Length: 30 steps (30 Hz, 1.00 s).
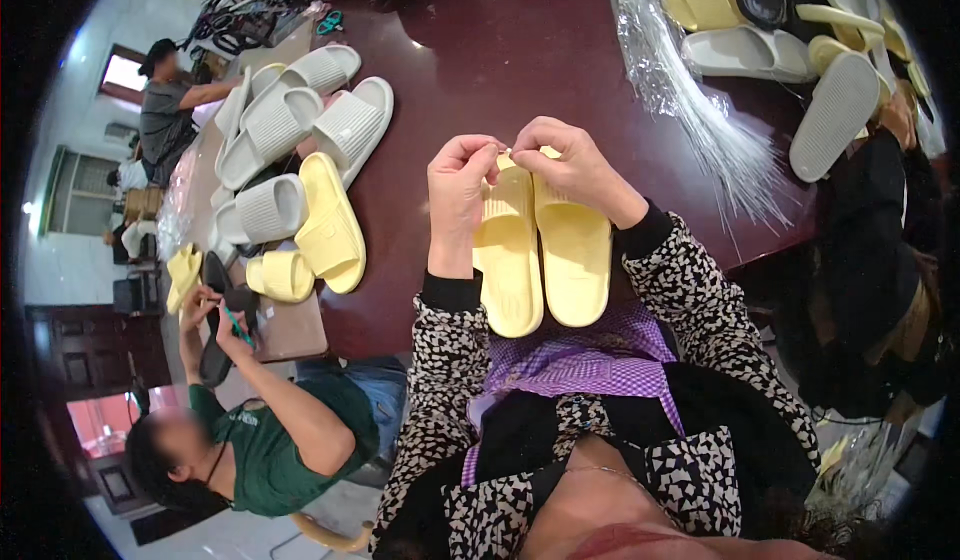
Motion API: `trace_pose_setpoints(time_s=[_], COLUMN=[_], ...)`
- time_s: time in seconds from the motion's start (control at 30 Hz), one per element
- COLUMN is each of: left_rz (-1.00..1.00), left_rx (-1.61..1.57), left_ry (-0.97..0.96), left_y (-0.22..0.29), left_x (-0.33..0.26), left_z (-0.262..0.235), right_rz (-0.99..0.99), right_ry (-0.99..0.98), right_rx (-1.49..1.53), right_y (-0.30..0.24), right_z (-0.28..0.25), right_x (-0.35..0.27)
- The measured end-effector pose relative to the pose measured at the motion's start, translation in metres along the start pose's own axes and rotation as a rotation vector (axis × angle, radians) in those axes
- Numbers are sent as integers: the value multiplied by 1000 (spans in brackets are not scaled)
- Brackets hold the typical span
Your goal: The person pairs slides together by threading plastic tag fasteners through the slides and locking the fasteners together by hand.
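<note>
A pair of yellow slippers, the left slipper and the right slipper, lies side by side at the table edge in front of me, toes pointing away. Above the left one's toe, my left hand is closed, thumb and fingertips pinched together. My right hand reaches over the right slipper's toe, its fingers also pinched, and the fingertips of both hands nearly meet. Between them shows a small pale bit, too small to name.
Grey slippers and a yellow slipper sit on the dark red table at left. Rightward lie a bundle of thin transparent plastic strands and piled slippers. A co-worker in green handles a dark slipper.
</note>
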State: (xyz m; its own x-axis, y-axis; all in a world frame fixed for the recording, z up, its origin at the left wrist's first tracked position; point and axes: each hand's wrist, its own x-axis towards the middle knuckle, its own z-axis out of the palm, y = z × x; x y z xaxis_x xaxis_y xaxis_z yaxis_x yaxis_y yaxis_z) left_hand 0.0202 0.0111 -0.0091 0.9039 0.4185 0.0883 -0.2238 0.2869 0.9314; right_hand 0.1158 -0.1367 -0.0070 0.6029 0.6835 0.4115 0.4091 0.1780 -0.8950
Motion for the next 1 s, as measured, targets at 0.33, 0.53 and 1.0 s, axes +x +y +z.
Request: trace_pose_setpoints(time_s=[0.33, 0.53, 1.0], left_rz=[208, 360, 438], left_rx=[399, 487, 573], left_ry=[234, 254, 265], left_y=[-8, -12, -16], left_x=[-15, -15, -16], left_z=[20, 21, 19], right_rz=[-220, -233, -231], right_ry=[123, 101, 115], right_rx=[-412, -427, -442], right_y=[-5, -3, 0], right_z=[2, 3, 4], right_x=[-4, -4, -7])
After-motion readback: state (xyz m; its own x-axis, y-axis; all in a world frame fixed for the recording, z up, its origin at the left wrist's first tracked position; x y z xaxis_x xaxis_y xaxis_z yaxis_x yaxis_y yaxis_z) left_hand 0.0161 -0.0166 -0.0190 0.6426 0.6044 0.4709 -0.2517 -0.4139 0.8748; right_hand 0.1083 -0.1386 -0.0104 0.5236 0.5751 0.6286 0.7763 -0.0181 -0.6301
